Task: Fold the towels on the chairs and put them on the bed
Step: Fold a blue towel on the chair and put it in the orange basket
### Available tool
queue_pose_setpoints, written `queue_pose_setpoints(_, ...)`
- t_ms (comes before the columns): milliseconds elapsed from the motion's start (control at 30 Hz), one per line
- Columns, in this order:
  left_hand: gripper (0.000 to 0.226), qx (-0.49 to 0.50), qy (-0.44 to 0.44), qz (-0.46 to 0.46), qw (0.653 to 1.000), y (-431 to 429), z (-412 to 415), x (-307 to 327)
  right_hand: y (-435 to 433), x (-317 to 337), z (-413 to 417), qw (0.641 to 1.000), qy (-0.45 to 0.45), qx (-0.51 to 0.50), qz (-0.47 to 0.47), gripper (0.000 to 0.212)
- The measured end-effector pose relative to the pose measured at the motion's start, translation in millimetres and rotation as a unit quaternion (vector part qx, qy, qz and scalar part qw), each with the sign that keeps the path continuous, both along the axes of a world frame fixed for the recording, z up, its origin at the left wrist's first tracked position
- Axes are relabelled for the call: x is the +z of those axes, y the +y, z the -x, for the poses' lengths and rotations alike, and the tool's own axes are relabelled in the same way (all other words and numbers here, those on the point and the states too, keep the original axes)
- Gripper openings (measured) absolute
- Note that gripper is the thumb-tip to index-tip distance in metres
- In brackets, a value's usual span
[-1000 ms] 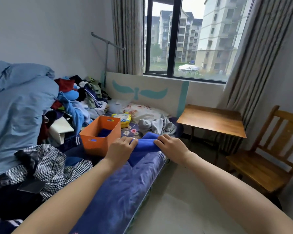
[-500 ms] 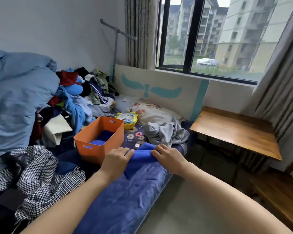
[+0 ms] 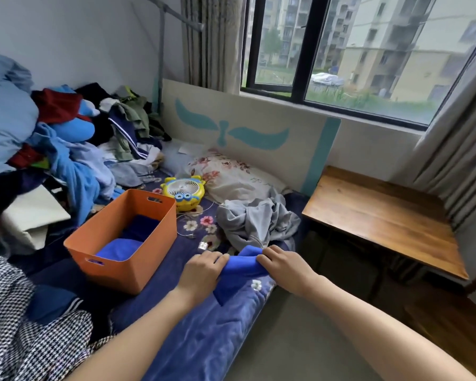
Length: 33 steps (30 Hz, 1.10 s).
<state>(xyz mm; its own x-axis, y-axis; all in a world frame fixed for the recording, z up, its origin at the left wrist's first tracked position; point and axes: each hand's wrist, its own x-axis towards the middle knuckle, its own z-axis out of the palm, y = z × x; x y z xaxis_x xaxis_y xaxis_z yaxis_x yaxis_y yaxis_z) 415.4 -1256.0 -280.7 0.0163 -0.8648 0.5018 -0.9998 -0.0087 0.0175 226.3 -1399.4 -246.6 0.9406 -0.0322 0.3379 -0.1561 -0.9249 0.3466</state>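
Note:
A bright blue towel lies bunched on the dark blue bed cover near the bed's right edge. My left hand grips its left end with curled fingers. On the towel's right end my right hand holds the cloth the same way. A loose corner of the towel hangs down below my left hand. Two more folded blue towels lie inside the orange bin just to the left.
A grey garment and a yellow toy fan lie beyond the towel. Piled clothes fill the bed's left side. A wooden table stands right of the bed, with bare floor between.
The view has swung left and nearer to the bed, so the chair has left the frame. Both hands stay on the towel and have lowered it onto the cover.

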Motion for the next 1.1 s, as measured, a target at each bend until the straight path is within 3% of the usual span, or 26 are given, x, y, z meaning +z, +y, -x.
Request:
queue_pose_setpoints(100, 0.033, 0.000, -0.005, 0.025, 1.000, -55, 4, -8, -54, -3, 2, 1.000, 0.003, 0.000, 0.002, 0.016)
queue_pose_setpoints(233, 0.036, 0.045, -0.011, 0.024, 0.999, -119, 8, -10, -127, -9, -5, 0.999, 0.039, -0.005, -0.019, 0.045)
queue_pose_setpoints(467, 0.054, 0.131, 0.018, -0.034, 0.991, -173, 18, -24, -221, -30, -34, 0.989, 0.058, 0.125, -0.047, 0.047)
queue_pose_setpoints(633, 0.069, 0.232, 0.045, -0.071, 0.969, -160, -13, -37, -234, -52, -103, 0.972, 0.079, 0.210, -0.068, 0.041)
queue_pose_setpoints(800, 0.040, 0.308, 0.026, -0.066, 0.949, -140, -70, -24, -224, -55, -193, 0.954, 0.083, 0.271, -0.094, 0.048)
queue_pose_setpoints(967, 0.041, 0.359, 0.024, -0.017, 0.933, -129, -156, -15, -219, -41, -303, 0.942, 0.082, 0.318, -0.073, 0.041)
queue_pose_setpoints(1100, 0.041, 0.382, 0.022, -0.018, 0.924, -130, -222, -5, -219, -29, -386, 0.930, 0.067, 0.349, -0.087, 0.048)
